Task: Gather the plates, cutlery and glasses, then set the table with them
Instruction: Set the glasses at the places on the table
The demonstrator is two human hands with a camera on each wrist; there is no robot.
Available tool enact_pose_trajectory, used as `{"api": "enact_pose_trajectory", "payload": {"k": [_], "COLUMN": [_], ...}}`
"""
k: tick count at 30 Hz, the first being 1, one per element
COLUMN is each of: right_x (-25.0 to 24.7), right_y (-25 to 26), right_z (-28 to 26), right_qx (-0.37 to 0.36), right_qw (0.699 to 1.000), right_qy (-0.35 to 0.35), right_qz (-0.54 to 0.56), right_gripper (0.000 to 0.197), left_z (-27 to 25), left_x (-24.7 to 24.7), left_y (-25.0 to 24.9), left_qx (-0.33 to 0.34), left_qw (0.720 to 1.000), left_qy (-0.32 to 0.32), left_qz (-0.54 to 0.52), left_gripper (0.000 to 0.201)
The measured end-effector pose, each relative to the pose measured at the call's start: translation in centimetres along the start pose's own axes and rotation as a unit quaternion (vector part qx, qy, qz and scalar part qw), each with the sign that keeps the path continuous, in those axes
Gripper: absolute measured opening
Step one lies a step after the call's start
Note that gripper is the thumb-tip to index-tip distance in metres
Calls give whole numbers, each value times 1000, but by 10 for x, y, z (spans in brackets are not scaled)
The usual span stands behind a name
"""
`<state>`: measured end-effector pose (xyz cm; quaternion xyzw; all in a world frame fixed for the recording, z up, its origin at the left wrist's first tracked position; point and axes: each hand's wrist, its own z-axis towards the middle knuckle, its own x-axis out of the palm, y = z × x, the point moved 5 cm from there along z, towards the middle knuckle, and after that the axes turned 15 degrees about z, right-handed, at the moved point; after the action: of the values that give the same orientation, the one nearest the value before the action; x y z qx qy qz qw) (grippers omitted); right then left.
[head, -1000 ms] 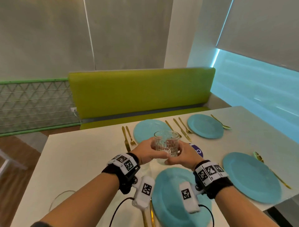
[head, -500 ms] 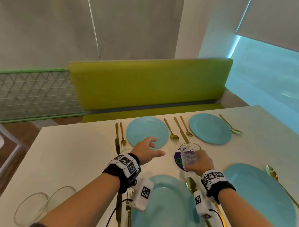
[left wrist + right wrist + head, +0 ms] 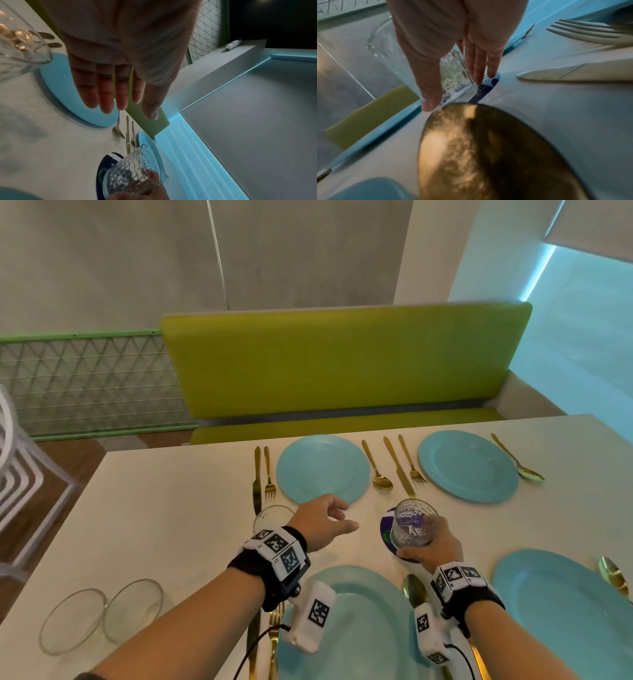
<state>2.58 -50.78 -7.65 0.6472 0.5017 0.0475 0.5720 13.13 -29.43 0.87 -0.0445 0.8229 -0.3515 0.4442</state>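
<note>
My right hand (image 3: 423, 544) grips a clear patterned glass (image 3: 412, 523) over a dark purple coaster (image 3: 386, 530); whether its base touches the coaster I cannot tell. In the right wrist view the fingers (image 3: 477, 65) and thumb wrap the glass (image 3: 453, 75). My left hand (image 3: 337, 517) hovers open and holds nothing, its fingers (image 3: 106, 88) straight. A second glass (image 3: 272, 517) stands just left of it, partly hidden by the wrist. Blue plates lie far left (image 3: 322, 469), far right (image 3: 467, 465), near centre (image 3: 346, 625) and near right (image 3: 561, 611), with gold cutlery (image 3: 397, 467) beside them.
Two clear glass bowls (image 3: 72, 619) sit at the table's near left corner. A gold spoon (image 3: 479, 148) lies right under my right wrist. A green bench (image 3: 342, 364) runs along the far side and a white chair (image 3: 13, 474) stands to the left.
A second ago both hands held the glass at the centre. The left hand let go and opened; the right hand carried the glass to the right, over the purple coaster.
</note>
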Motion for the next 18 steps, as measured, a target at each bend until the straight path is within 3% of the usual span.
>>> {"api": "enact_pose_trajectory", "payload": {"k": [8, 14, 18], "right_x": [-16, -13, 39], "right_y": [17, 69, 92], "right_z": [-32, -114, -177], "right_qx": [32, -99, -165], "right_qw": [999, 984, 980], "right_qy": [-22, -118, -74], "right_qz": [25, 95, 85], "right_gripper": [116, 91, 72], "left_z": [-30, -83, -127], "left_x": [5, -2, -15], "left_y": [23, 59, 100], "left_qx": [4, 33, 31], "left_qw": [999, 997, 995], "left_qy": [4, -9, -39], "left_qz": [-39, -64, -83], "left_gripper": [40, 35, 26]}}
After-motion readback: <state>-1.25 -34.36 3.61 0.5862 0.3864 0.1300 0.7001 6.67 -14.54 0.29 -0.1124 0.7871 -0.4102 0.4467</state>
